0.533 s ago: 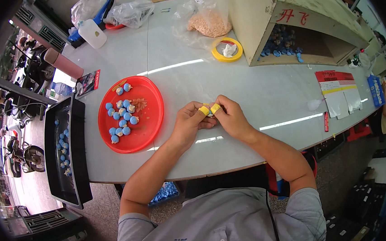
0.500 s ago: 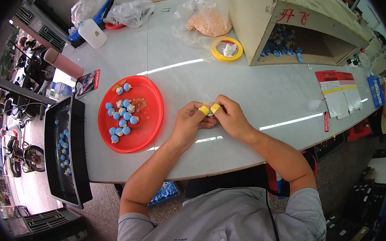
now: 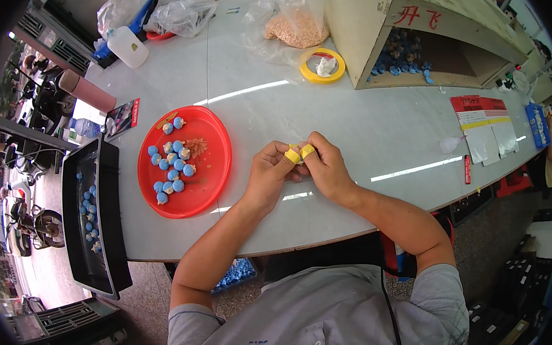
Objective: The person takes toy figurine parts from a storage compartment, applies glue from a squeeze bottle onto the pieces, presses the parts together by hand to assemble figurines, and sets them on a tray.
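Both hands meet over the table, to the right of the red plate, with yellow tape wrapped on each thumb. My left hand (image 3: 267,174) and my right hand (image 3: 330,170) are closed, fingertips together, pinching a small blue-and-white piece (image 3: 301,162) between them. Fingers and thumbs cover most of it, so its exact shape is hidden. The red round plate (image 3: 206,190) holds several small blue balls (image 3: 179,164) with cream-coloured parts, beside a little pile of thin peach-coloured pieces (image 3: 196,147).
A black tray (image 3: 115,225) with more blue balls stands at the left edge. Farther back are a pink bottle (image 3: 88,90), a white jug (image 3: 128,48), a bag of peach-coloured pieces (image 3: 297,30), a yellow tape roll (image 3: 341,70) and a beige box (image 3: 358,30) with blue pieces inside.
Both hands stay together in nearly the same place, with thumbs shifted slightly. Less of the small piece shows between them. The whole view has shifted a little.
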Demonstrator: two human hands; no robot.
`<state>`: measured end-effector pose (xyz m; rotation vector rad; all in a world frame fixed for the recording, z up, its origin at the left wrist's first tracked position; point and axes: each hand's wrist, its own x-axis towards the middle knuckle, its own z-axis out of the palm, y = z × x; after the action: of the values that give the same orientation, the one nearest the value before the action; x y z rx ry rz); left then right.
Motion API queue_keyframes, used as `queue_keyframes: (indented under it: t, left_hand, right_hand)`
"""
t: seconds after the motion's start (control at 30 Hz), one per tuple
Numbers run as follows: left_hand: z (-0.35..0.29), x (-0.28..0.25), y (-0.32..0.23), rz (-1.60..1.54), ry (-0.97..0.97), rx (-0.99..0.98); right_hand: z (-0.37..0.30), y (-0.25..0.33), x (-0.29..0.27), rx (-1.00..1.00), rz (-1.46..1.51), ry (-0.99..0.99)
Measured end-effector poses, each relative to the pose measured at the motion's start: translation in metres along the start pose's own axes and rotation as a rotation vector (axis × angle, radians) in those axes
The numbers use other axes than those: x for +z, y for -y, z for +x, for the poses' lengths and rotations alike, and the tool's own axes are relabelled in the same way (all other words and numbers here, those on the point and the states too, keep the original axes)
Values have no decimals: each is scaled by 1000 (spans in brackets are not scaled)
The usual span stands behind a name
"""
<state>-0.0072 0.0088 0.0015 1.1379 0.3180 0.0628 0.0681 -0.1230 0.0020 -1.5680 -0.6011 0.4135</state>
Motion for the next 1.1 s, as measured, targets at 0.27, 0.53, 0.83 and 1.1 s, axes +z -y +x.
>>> queue_keyframes:
  t: [0.27, 0.53, 0.83, 1.1]
  left_hand:
    - [-1, -1, 1, 7, 3, 7]
    - [-1, -2, 3, 7, 8, 7]
    - [0, -2, 2, 9, 2, 4]
    - [0, -3, 3, 12, 0, -1]
  right_hand:
    - [-3, 2, 2, -5, 36, 16]
    - [-4, -2, 3, -51, -19, -8]
    - [-3, -1, 3, -61, -30, -5]
    - [-4, 0, 2, -51, -24, -3]
